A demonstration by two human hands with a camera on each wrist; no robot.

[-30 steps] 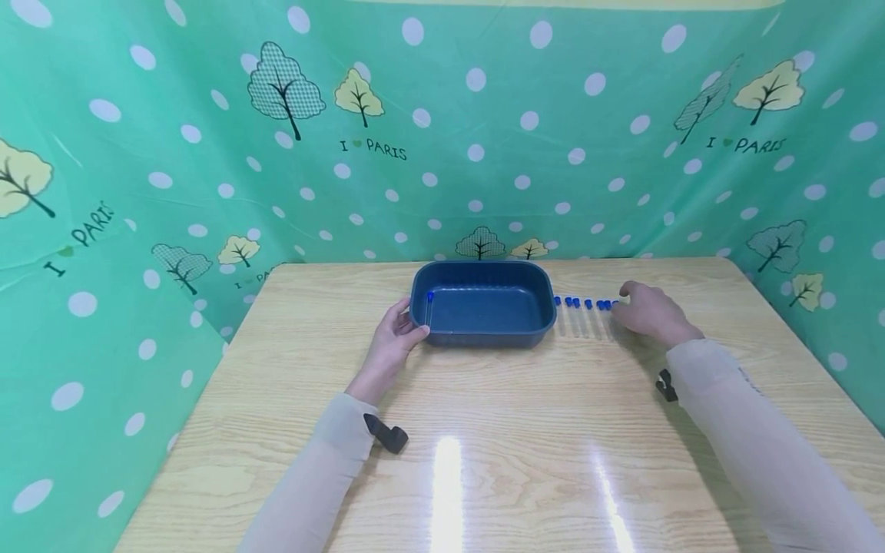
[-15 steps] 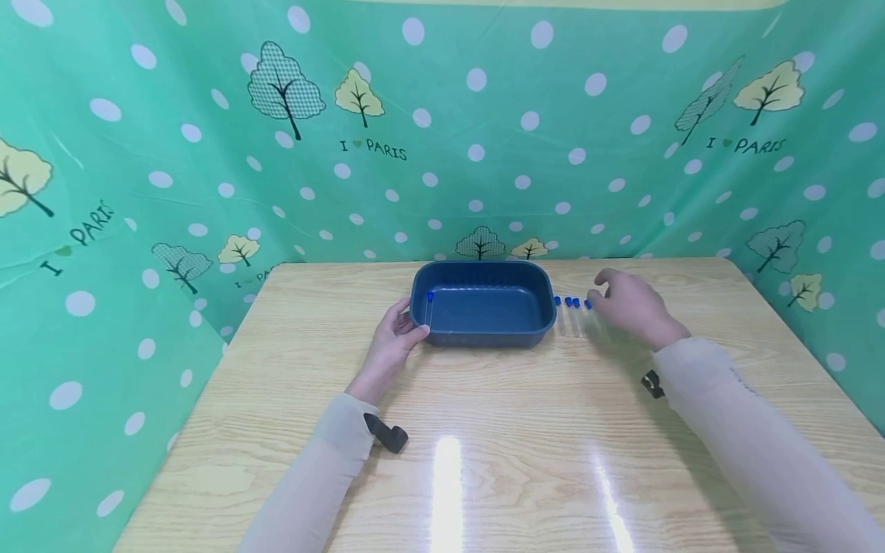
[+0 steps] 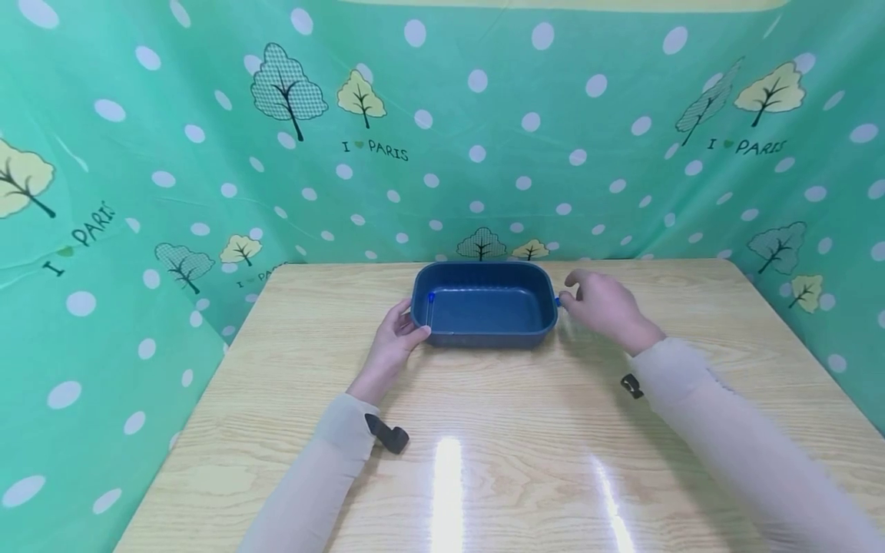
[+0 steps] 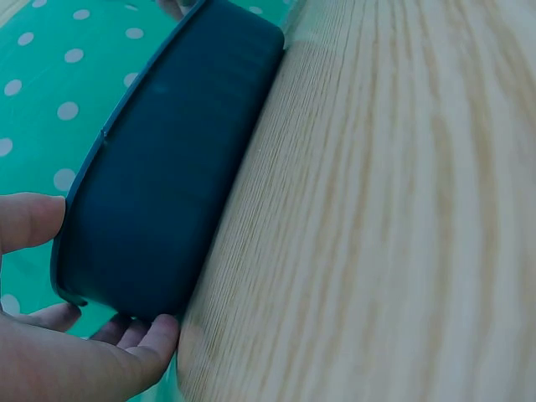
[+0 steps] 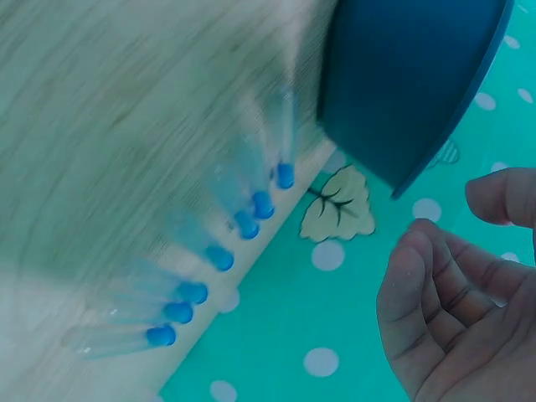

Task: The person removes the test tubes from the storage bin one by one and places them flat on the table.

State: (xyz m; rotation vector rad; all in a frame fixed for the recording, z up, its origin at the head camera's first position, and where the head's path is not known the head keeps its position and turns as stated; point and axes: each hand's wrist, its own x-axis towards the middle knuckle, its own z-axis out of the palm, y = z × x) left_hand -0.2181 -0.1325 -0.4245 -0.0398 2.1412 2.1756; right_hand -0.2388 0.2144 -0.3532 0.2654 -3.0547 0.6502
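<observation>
A dark blue plastic bin stands toward the back of the table. My left hand grips its left end, thumb at the rim and fingers against the outer wall. Inside the bin, near its left end, lies one clear test tube with a blue cap. My right hand hovers just right of the bin, above a row of several capped tubes, and hides most of them in the head view. In the right wrist view those test tubes lie side by side; the right hand's fingers are loosely bent, thumb apart, holding nothing.
The wood-grain table extends around the bin. A green dotted cloth hangs behind and at both sides. Each sleeved wrist carries a black strap mount.
My right hand has moved left along the row of tubes, from its right end to beside the bin. The left hand, the bin and the tube inside stay put.
</observation>
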